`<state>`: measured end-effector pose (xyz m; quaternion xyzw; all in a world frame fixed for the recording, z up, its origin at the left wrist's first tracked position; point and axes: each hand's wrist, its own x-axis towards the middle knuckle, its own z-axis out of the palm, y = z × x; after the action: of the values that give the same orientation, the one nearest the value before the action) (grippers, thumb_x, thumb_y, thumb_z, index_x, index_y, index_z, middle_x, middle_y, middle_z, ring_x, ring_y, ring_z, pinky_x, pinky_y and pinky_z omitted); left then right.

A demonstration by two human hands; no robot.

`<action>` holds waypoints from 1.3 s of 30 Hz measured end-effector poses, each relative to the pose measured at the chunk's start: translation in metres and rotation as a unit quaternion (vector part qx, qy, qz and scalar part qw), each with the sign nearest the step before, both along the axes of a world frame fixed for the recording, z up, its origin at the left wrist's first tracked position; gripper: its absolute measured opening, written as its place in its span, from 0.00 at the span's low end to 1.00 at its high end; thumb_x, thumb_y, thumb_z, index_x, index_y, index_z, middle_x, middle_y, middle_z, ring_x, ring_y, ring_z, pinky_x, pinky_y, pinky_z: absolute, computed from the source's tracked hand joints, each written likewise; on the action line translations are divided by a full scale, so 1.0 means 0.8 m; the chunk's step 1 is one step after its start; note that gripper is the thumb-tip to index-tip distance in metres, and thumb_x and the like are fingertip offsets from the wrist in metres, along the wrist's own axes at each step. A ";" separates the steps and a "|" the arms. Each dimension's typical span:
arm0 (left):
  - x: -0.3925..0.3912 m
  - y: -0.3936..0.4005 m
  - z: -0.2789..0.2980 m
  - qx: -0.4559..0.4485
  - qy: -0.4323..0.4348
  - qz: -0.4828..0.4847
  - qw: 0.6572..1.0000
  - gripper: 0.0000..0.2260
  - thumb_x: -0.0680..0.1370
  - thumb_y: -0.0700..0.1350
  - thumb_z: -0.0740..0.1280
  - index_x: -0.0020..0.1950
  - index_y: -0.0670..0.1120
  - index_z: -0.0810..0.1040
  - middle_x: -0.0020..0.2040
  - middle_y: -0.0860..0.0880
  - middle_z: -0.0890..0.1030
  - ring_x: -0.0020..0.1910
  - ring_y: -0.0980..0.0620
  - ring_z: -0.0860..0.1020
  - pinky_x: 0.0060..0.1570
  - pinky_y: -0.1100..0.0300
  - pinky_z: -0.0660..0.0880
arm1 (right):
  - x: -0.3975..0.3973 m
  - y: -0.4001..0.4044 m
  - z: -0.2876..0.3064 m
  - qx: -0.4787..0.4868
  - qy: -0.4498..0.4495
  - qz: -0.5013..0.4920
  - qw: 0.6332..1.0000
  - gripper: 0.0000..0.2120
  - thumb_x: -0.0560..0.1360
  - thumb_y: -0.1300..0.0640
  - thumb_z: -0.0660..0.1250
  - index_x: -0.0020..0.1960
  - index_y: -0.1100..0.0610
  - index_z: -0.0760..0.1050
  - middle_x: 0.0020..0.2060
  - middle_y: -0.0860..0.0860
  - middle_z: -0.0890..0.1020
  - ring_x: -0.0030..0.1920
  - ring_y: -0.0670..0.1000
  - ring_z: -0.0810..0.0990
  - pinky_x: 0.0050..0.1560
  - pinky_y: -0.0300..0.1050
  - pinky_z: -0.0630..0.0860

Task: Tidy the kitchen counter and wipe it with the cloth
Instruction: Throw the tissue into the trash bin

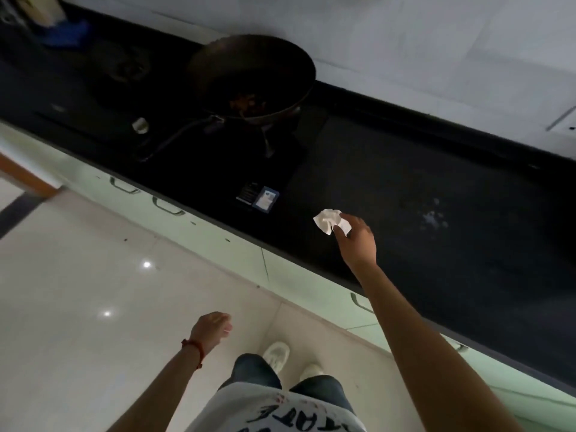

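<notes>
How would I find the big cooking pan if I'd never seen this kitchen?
Look along the long black kitchen counter to its stove end. There sits the round, deep, dark metal wok, its long thin handle pointing toward the cabinets. It is the only bowl-shaped thing there.

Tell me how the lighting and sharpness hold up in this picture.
Head view: dim overall; the black counter and wok swallow detail. Two glare spots shine on the floor tiles. The white cloth in the right hand stands out brightly. Wide-angle tilt slants the counter; edges look soft.

You see a dark wok (pixel 252 79) on the hob, a blue item (pixel 67 34) far left, pale cabinet doors (pixel 199 226) and glossy floor tiles (pixel 93 291).
</notes>
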<state>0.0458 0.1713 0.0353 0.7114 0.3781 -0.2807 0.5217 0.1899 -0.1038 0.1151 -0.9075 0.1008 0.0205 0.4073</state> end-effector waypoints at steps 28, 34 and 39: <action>0.107 -0.028 -0.023 0.036 -0.003 -0.342 0.939 0.11 0.77 0.41 0.59 0.35 0.46 0.74 0.34 0.48 0.78 0.38 0.47 0.76 0.35 0.61 0.68 | -0.126 -0.069 -0.036 -0.051 -0.071 -0.203 0.975 0.08 0.70 0.62 0.71 0.48 0.62 0.80 0.46 0.57 0.81 0.42 0.56 0.79 0.40 0.49 0.78; 0.123 -0.124 -0.019 0.045 -0.024 -0.476 0.878 0.10 0.68 0.48 0.61 0.29 0.46 0.73 0.31 0.46 0.77 0.35 0.47 0.74 0.35 0.59 0.65 | -0.271 -0.109 -0.040 -0.042 -0.074 -0.404 0.911 0.05 0.69 0.62 0.72 0.45 0.62 0.81 0.40 0.48 0.77 0.34 0.52 0.78 0.35 0.30 0.71; 0.090 -0.218 -0.015 0.029 -0.034 -0.577 0.816 0.11 0.72 0.46 0.62 0.30 0.45 0.74 0.32 0.46 0.78 0.36 0.48 0.75 0.37 0.59 0.67 | -0.393 -0.121 -0.061 -0.034 -0.028 -0.549 0.835 0.07 0.68 0.63 0.73 0.45 0.64 0.81 0.40 0.56 0.81 0.32 0.52 0.76 0.36 0.33 0.69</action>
<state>0.1177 -0.0028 0.0231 0.8230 -0.1118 -0.4947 0.2559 -0.1248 -0.2002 0.0663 -0.7168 0.5714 -0.2348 0.3233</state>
